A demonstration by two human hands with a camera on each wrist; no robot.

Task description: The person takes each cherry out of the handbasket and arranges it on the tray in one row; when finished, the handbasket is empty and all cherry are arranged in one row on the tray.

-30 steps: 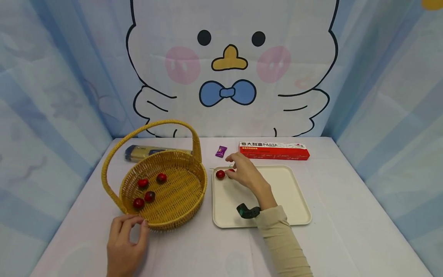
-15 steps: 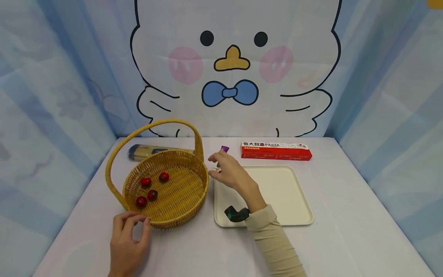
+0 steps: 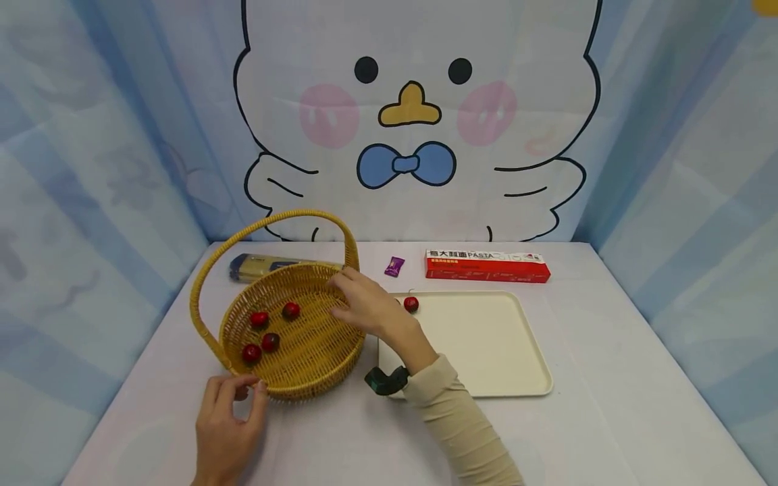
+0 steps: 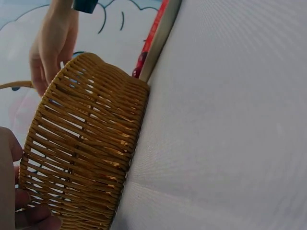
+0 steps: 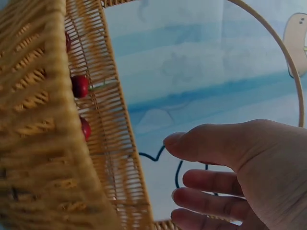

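My left hand pinches the near rim of a yellow woven basket in the head view; its fingers also show at the rim in the left wrist view. Several red cherries lie on the left side inside the basket. Over the basket's right side is my right hand, thumb and fingers apart. In the right wrist view, that hand shows nothing between thumb and fingers. A cherry with a stem sits at the upper left of the cream tray; beside it another is mostly hidden by the hand.
Behind the basket lies a pasta packet. A purple-wrapped candy and a red pasta box lie along the back of the white-covered table. The basket's tall handle arches above its left and back.
From the cherries on the tray, my right hand has moved left until it is over the basket, uncovering a tray cherry and the candy. The left hand stays at the rim.
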